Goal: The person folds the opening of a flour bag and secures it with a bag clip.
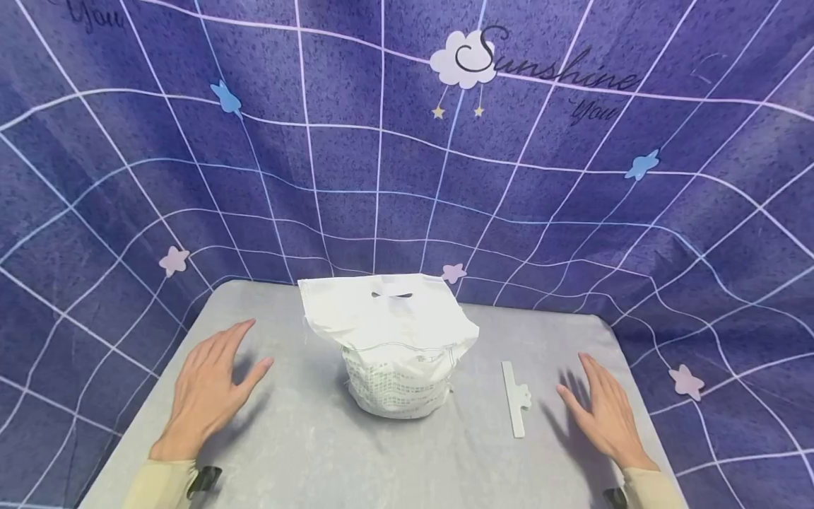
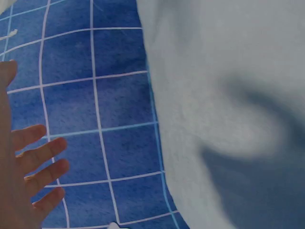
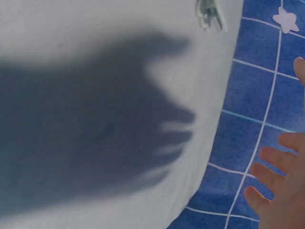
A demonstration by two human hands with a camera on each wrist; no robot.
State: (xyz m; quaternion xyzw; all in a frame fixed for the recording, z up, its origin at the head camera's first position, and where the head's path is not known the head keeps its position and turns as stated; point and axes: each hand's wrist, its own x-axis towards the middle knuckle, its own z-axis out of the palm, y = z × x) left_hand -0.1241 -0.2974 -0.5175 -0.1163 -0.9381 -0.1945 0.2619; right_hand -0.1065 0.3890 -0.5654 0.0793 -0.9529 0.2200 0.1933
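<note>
In the head view, a white bag (image 1: 391, 318) with a slit handle hole near its top stands mid-table. Its upper part is flattened and wide, and rows of small greenish print cover the rounded lower part. To its right lies a long pale bag clip (image 1: 514, 399) with a scalloped grip on one side; part of the clip (image 3: 209, 14) shows at the top of the right wrist view. My left hand (image 1: 213, 382), thumb spread, hovers left of the bag and holds nothing. My right hand (image 1: 604, 413), also holding nothing, is nearest to the clip, apart from it.
A grey cloth-covered table (image 1: 305, 452) carries these things. Behind and beside it hangs a purple-blue curtain (image 1: 356, 162) with grid lines, stars and clouds. Both hands cast shadows on the cloth, and dark bands sit at the sleeve cuffs.
</note>
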